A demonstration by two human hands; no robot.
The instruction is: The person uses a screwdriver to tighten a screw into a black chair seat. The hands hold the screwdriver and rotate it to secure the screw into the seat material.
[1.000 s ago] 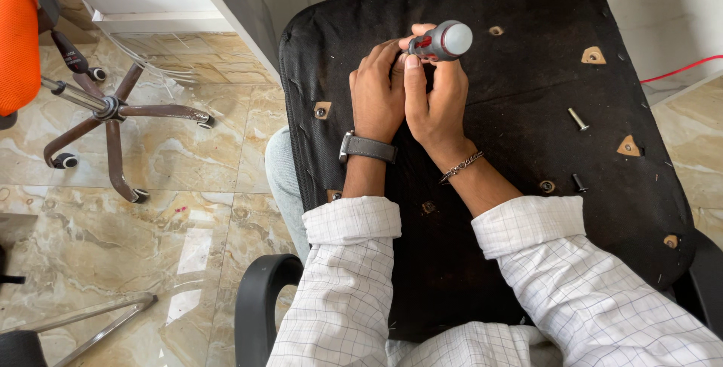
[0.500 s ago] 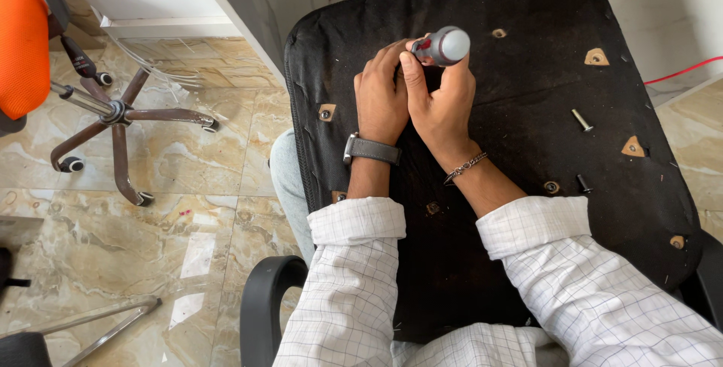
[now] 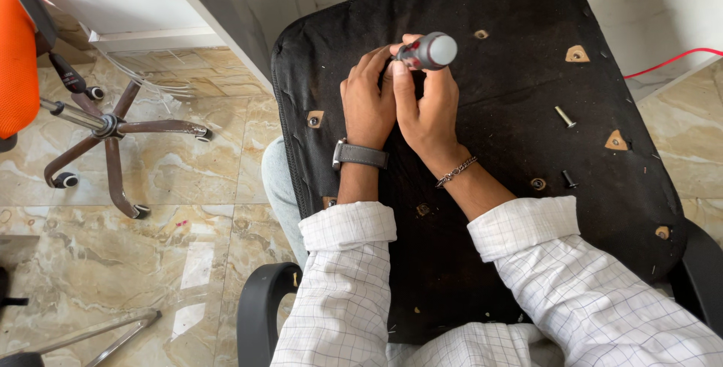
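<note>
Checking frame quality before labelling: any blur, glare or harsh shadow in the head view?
Head view: sharp, no motion blur on either hand; soft daylight, faint shadows; window glare on the marble floor at lower left; black seat panel dark but screws readable; screwdriver cap slightly bright.

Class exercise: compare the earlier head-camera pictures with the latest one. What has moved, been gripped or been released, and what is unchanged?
Almost nothing moved. Both hands keep the same grip: the right hand stays wrapped around the screwdriver, with the left hand steadying it from beside. Only the camera view drifted slightly. Nothing was picked up or let go. The loose bolt, the small black screw and the upturned black seat base lie as before.
</note>
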